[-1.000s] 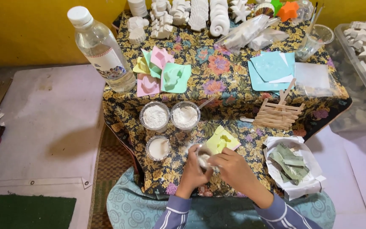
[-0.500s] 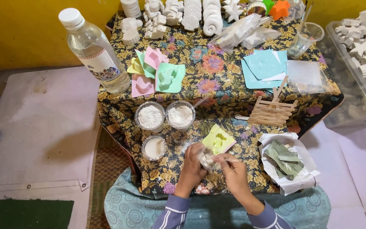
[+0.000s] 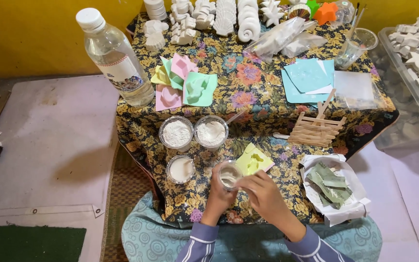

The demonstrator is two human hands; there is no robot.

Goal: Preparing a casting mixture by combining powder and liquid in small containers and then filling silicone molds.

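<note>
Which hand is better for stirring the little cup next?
Probably the right hand: its fingers are already at the rim of the small cup, while the left hand wraps around it, holding it steady.

left hand [image 3: 217,196] curled in a grip, right hand [image 3: 263,191] touching it

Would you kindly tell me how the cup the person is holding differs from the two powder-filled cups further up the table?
The held cup is gripped by the left hand, with the right hand at its rim; the two powder cups stand untouched side by side. The held cup shows only a little whitish content low down, while the two cups are filled nearly to the brim with white powder. All are small, clear and round.
</note>
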